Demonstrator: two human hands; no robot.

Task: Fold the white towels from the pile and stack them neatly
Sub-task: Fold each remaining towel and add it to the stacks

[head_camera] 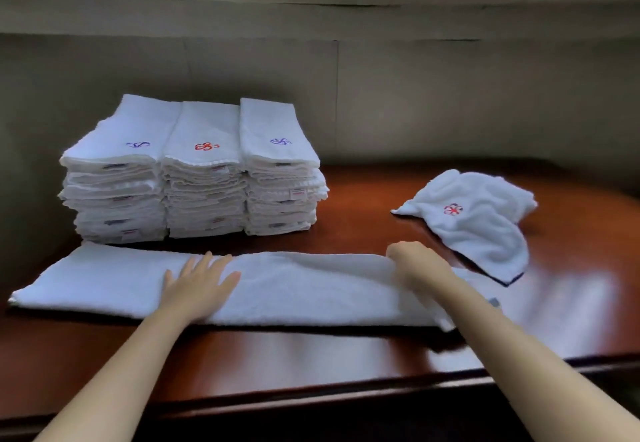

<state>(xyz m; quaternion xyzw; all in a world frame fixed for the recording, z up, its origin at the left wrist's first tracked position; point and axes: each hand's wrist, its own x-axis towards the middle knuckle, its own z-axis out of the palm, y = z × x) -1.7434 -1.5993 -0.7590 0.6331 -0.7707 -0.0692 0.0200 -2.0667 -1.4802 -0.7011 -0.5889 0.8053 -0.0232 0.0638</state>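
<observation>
A long white towel (pixel 304 289), folded lengthwise into a strip, lies across the front of the brown table (pixel 311 355). My left hand (pixel 199 285) presses flat on its middle-left part, fingers straight and spread. My right hand (pixel 417 266) grips the towel's right part with curled fingers and lifts the cloth there a little. Behind the strip stand three side-by-side stacks of folded white towels (pixel 194 178) with blue and red embroidery on top. One crumpled white towel (pixel 481 220) with a red emblem lies at the right.
A grey wall (pixel 450 102) runs close behind the table, with a window sill above. The table's front edge (pixel 311 403) is near my forearms. Bare wood shows between the stacks and the crumpled towel.
</observation>
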